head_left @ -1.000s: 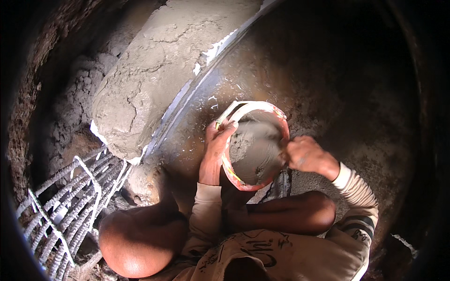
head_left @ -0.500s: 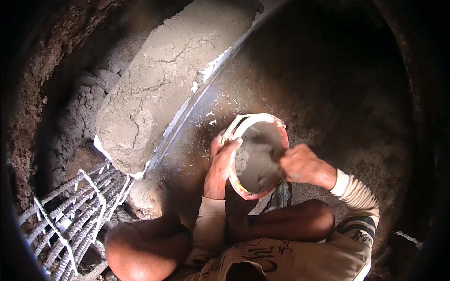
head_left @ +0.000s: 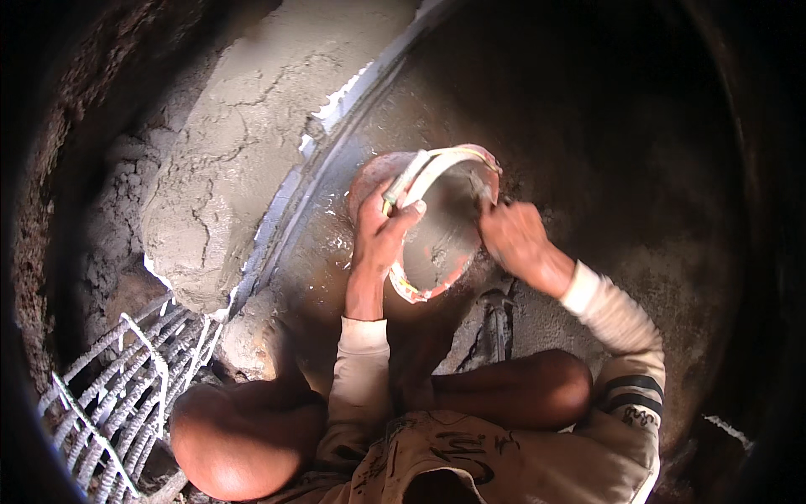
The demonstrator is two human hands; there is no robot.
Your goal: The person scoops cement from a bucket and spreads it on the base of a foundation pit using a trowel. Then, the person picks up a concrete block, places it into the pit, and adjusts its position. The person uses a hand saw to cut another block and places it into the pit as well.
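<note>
Gripping the tilted pan (head_left: 437, 244) rim: left hand (head_left: 382, 231) clamped on near-left edge, pan between both hands. Right hand (head_left: 512, 239) at right rim; can't tell its grip. Mortar inside.

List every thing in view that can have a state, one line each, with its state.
Pan: tilted on its side, wet grey mortar inside.
Left hand: gripping the pan's rim.
Right hand: at the pan's far rim, reaching inside; what it holds cannot be told.
Mortar slab: spread thick, surface cracked.
Rebar cage: bare, not covered with mortar.
</note>
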